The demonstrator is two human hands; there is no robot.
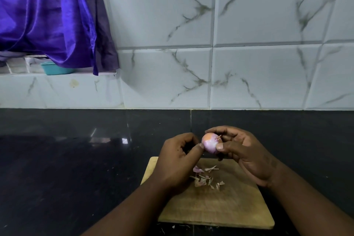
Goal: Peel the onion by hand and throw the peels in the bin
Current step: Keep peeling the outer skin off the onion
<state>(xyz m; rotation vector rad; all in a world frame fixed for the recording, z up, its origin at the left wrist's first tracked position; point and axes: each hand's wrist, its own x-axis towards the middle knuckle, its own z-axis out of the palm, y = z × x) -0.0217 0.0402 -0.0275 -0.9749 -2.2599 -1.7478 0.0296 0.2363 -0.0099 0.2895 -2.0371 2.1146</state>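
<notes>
meanwhile the right hand [243,151] grips the onion [210,142] above the wooden board [220,207]; the left hand [178,157] pinches its skin, peels [205,177] scattered on the board below.

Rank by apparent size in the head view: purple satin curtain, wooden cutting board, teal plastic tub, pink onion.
1. purple satin curtain
2. wooden cutting board
3. teal plastic tub, half hidden and farther away, so unsure
4. pink onion

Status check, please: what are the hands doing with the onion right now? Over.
Both busy: right hand holds onion above cutting board, left hand pinches at its skin. Partly peeled. Loose peels lie on board; no bin in view.
</notes>
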